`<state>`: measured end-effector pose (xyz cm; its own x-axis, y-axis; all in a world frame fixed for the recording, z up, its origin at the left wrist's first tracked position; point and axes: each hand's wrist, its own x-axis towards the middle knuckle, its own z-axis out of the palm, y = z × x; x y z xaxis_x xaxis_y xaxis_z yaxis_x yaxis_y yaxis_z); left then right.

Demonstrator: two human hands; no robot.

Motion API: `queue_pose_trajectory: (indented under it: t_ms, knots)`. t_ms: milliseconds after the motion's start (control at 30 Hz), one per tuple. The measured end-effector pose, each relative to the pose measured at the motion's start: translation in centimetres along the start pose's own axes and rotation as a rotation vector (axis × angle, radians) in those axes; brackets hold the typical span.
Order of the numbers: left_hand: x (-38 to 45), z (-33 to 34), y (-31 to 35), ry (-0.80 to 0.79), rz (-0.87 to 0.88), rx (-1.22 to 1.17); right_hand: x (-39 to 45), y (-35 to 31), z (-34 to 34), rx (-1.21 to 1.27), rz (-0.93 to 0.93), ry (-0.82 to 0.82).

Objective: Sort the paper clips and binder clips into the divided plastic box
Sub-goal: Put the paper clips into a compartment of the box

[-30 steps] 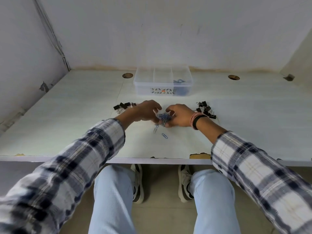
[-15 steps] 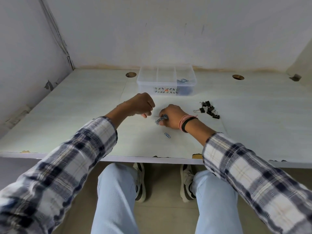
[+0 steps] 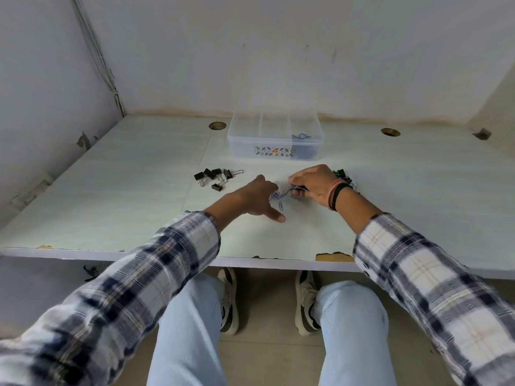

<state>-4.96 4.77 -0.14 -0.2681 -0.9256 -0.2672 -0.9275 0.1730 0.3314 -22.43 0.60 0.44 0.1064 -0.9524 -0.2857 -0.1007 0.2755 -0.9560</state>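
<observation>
Paper clips (image 3: pixel 280 196) lay in a small tangled heap of thin blue and silvery wire on the counter (image 3: pixel 125 196), between the two hands, and the far part of the heap was hidden under the fingers, so no count could be made. The left hand (image 3: pixel 257 197) rested on the near side of the heap with its thumb stretched toward the person and its fingers curled down onto the wire; whether it actually pinched a clip could not be told. The right hand (image 3: pixel 313 185) was clenched around a bunch of the clips, its knuckles covering most of them. Behind its wrist, which wore dark and reddish bands, a group of black binder clips (image 3: pixel 344 176) showed only in part. A second group of binder clips (image 3: pixel 216 176), black folded-metal wedges with looped wire handles, sat fully visible to the left of the hands, well apart from them. The divided plastic box (image 3: pixel 276 137) stood farther back near the wall, a translucent rounded rectangle with a patterned label on its front (the print too small to read); more blue clips lay in its right compartment, blurred by the cloudy wall. The counter was pale, matte and chipped along its front edge.
</observation>
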Motion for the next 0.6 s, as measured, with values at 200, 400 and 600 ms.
queue_pose_trajectory:
  t_ms: [200,400,600]
  knots:
    - [1.7,0.0,0.4,0.087,0.046,-0.034,-0.6,-1.1,-2.3,0.638,0.319,-0.078]
    - [2.9,0.2,1.2,0.235,0.075,-0.046,-0.2,-1.1,-3.0,0.881,0.384,-0.157]
    - [2.7,0.5,1.4,0.263,0.066,-0.116,-0.4,-1.1,-3.2,0.894,0.369,-0.184]
